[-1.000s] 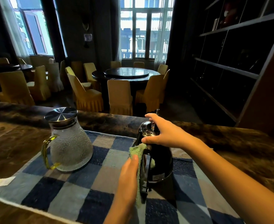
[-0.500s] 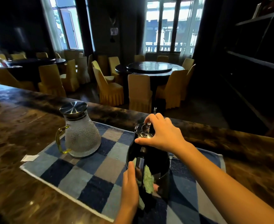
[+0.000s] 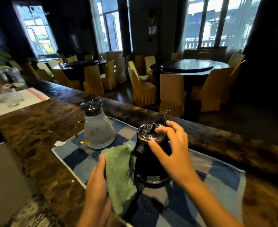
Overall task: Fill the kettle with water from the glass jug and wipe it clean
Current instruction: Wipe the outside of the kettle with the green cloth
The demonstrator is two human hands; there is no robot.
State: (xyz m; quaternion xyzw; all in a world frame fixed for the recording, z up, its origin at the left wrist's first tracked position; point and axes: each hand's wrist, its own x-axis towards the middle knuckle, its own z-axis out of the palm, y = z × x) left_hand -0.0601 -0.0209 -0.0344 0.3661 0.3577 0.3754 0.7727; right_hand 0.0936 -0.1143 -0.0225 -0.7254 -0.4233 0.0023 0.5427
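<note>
A black kettle [image 3: 151, 169] with a shiny perforated lid [image 3: 147, 134] stands on a blue checked mat [image 3: 216, 177]. Its thin spout rises behind my right hand [image 3: 174, 153]. That hand hovers at the kettle's top with fingers spread and relaxed, thumb close to the rim; I cannot tell if it touches. My left hand [image 3: 97, 185] holds a green cloth [image 3: 118, 174] just left of the kettle, the cloth's edge against the handle side. A dimpled glass jug [image 3: 99, 133] with a metal lid and yellow handle stands on the mat's far left.
The mat lies on a dark marble counter [image 3: 36, 128]. A white paper scrap [image 3: 58, 143] sits by the mat's corner. Several glasses [image 3: 12, 99] stand on a white towel at far left. Beyond the counter are round tables and yellow-covered chairs.
My right hand has loosened from the lid and opened its fingers. My left hand has drawn the cloth away from the kettle's front to its left side. The view has swung left.
</note>
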